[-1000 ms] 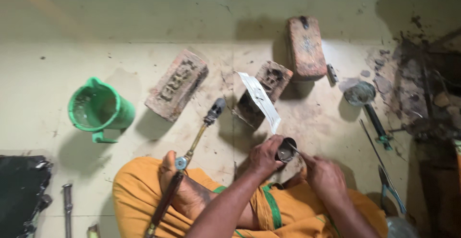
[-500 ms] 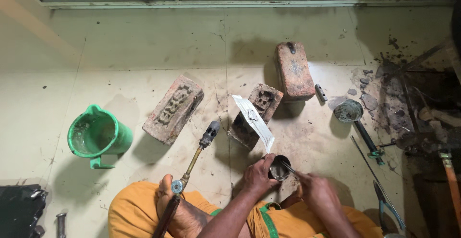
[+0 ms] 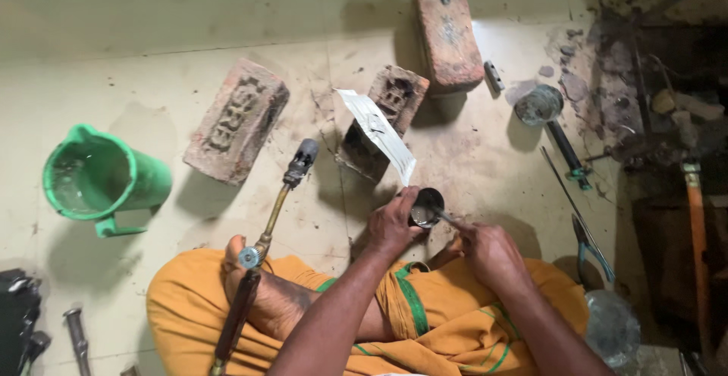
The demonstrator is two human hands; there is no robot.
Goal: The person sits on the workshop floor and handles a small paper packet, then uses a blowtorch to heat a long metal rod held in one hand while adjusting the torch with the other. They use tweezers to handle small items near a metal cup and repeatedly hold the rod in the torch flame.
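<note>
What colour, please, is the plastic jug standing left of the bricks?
The plastic jug is bright green, clearest in the head view.

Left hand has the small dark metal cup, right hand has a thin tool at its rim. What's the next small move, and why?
Probably dip the thin metal tool deeper into the small dark metal cup: the right hand has its tip just at the rim, and the left hand holds the cup off the floor.

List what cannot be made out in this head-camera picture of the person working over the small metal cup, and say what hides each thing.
- Contents of the small metal cup: too small and dark, left hand wraps it.
- Thin tool in the right hand: its tip sits inside the cup.
- Torch: handle cut off by the bottom edge.
- Black object: cut off by the left edge.
- Items at far right: lost in shadow.
</note>
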